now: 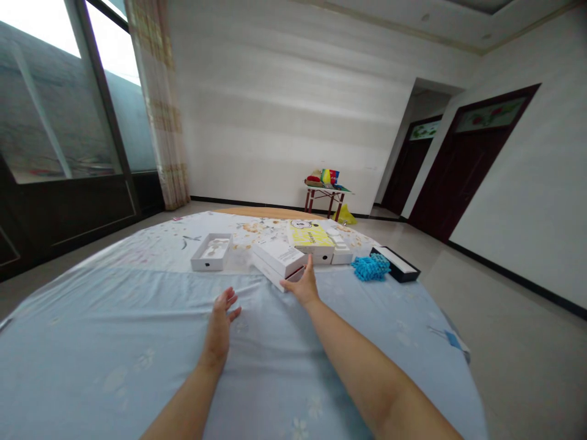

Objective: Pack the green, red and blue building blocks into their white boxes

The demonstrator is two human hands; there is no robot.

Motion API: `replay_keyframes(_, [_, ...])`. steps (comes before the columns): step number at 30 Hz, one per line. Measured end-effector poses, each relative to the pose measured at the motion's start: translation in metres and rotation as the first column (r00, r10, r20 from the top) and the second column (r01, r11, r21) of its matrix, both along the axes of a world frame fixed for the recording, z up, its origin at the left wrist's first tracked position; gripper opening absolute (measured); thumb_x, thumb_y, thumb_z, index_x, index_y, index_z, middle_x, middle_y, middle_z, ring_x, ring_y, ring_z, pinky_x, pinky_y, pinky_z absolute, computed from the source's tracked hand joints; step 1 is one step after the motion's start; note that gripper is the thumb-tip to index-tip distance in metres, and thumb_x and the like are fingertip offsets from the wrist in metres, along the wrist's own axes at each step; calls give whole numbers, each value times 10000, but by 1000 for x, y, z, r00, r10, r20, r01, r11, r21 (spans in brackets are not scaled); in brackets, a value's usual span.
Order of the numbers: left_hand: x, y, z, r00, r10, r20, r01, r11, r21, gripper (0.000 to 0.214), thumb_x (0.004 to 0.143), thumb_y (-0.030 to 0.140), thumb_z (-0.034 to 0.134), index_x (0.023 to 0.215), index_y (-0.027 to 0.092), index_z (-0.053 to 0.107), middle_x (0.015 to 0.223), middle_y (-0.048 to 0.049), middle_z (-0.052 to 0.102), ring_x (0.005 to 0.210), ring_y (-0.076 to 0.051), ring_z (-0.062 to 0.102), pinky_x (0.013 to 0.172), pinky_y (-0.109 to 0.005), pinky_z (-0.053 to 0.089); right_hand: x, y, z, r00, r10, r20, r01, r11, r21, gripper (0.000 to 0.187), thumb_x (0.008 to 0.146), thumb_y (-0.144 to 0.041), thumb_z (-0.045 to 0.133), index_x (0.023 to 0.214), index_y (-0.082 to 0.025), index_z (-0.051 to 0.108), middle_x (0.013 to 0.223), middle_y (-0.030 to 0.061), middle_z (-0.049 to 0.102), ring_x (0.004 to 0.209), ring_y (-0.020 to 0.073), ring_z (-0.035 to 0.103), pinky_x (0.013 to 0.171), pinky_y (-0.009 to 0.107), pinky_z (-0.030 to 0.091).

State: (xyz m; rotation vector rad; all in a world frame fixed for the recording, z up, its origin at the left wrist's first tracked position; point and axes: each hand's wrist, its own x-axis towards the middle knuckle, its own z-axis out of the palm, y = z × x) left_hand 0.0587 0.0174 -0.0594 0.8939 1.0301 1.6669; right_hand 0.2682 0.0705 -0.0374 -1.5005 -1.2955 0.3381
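Note:
Two white boxes lie one on the other, set askew: the upper white box (280, 256), with small print on its side, and the lower white box (268, 271) mostly covered by it. My right hand (305, 285) grips the near right end of this pair, thumb low at the front corner and fingers at the far side. Whether it holds one box or both is hard to tell. My left hand (222, 324) hovers over the pale blue cloth (151, 342), left of the boxes, fingers apart and holding nothing.
An open white tray-like box (207, 264) sits at the left. Behind the pair is a yellow-and-white printed box (314, 238), beside smaller white boxes (342, 250). Further right are a blue knobbly bundle (370, 267) and a black-edged box (403, 269) near the table's edge.

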Motion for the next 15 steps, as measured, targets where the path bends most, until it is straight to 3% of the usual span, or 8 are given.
replay_keyframes(4, [3,-4,3,997,-28,-66,27,999,-22,484,759,530,417,1067,180,548,1235,-116,505,1092,-247,499,784,-356,449,-23,15,11,990,-113,83,121,988,-98,1189,491,-359,765,1408,-134,42,1350,197,351,1232,324,349,1001,446,275])
replay_keyframes(9, [3,-7,5,992,-65,-106,61,997,-37,497,789,526,384,1081,159,546,1250,-129,502,1093,-245,504,796,-351,444,-42,24,16,965,-224,135,249,945,-213,1150,565,-437,727,1404,-123,5,1341,245,327,1226,350,331,952,473,301])
replay_keyframes(15, [2,-9,4,980,-69,-187,67,998,-16,487,798,519,369,1057,156,566,1193,-130,541,1055,-246,522,811,-373,433,-53,33,16,953,-253,168,290,922,-258,1143,644,-464,674,1387,-158,-138,1319,279,307,1194,368,341,905,532,303])
